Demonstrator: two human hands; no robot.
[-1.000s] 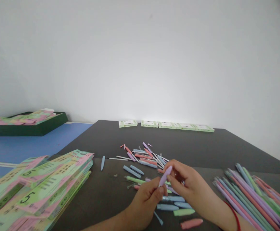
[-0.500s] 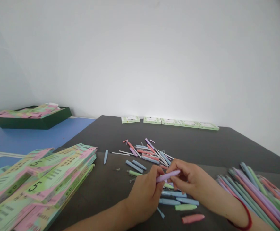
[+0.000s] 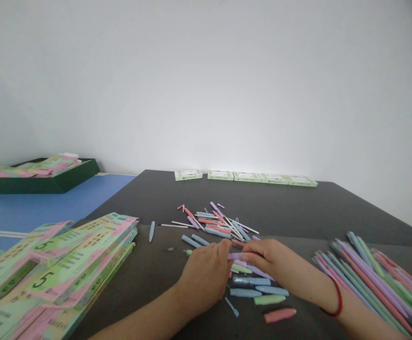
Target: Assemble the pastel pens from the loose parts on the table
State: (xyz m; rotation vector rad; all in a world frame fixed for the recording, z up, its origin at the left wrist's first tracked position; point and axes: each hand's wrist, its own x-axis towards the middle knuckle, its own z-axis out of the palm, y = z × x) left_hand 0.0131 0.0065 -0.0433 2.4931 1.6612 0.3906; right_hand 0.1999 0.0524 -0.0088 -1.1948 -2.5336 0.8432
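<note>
A purple pen barrel [image 3: 236,256] runs between my two hands, over the loose pen parts. My left hand [image 3: 206,276] is closed around its left end. At the other end, my right hand [image 3: 276,262] pinches it between thumb and fingers; both ends are hidden by fingers. Just below my hands lie blue barrels [image 3: 245,293], a green barrel [image 3: 269,300] and a red barrel [image 3: 280,315]. A small blue piece [image 3: 231,307] lies near my left hand. Beyond is a mixed heap of red, blue and purple parts [image 3: 211,221] with thin white refills [image 3: 179,225].
Several pale green boxes [image 3: 247,177] line the black table's far edge. Stacked printed packs [image 3: 85,259] fill the left, and a bundle of long coloured pens [image 3: 372,278] lies right. A dark green tray [image 3: 64,183] of packs stands on the blue table [image 3: 96,193].
My hands have closed in on the purple barrel, so less of it shows. My right hand has moved left and covers its tapered end. The view has shifted slightly.
</note>
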